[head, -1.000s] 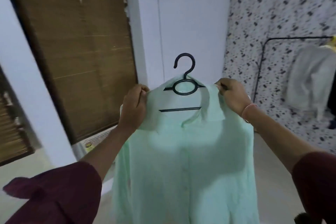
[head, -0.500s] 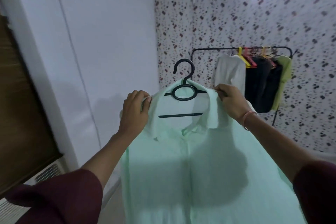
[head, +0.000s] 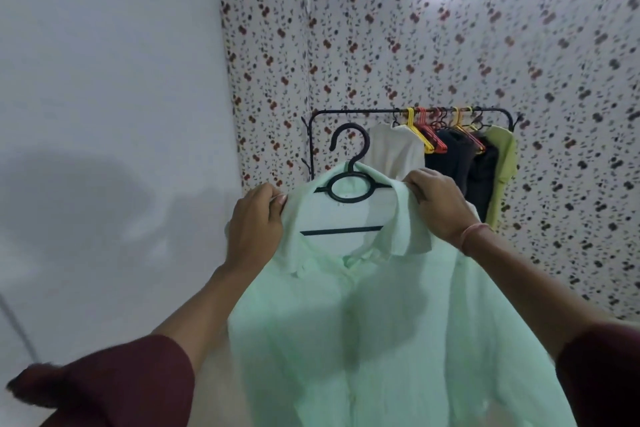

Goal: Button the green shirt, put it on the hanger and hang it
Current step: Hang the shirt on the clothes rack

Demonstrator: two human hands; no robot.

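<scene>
Green shirt (head: 381, 322) on its black hanger (head: 342, 231), held up in the air and well short of the rack (head: 360, 110).

The left hand (head: 254, 229) has its fingers curled round the cloth at one shoulder and the right hand (head: 440, 204) grips the collar edge at the other. Neither holds the hook, and I cannot tell whether they grip the hanger's arms under the cloth. If they hold only cloth, I'd worry that the hanger could tilt or slide out through the neck as the shirt is carried over. An unsteadied hook may also miss the rail. The rail's left end looks bare, but the right end is crowded with coloured hangers and a white garment (head: 394, 152), so the hook could snag there. The placket looks closed, though the buttons are too blurred to count.
</scene>
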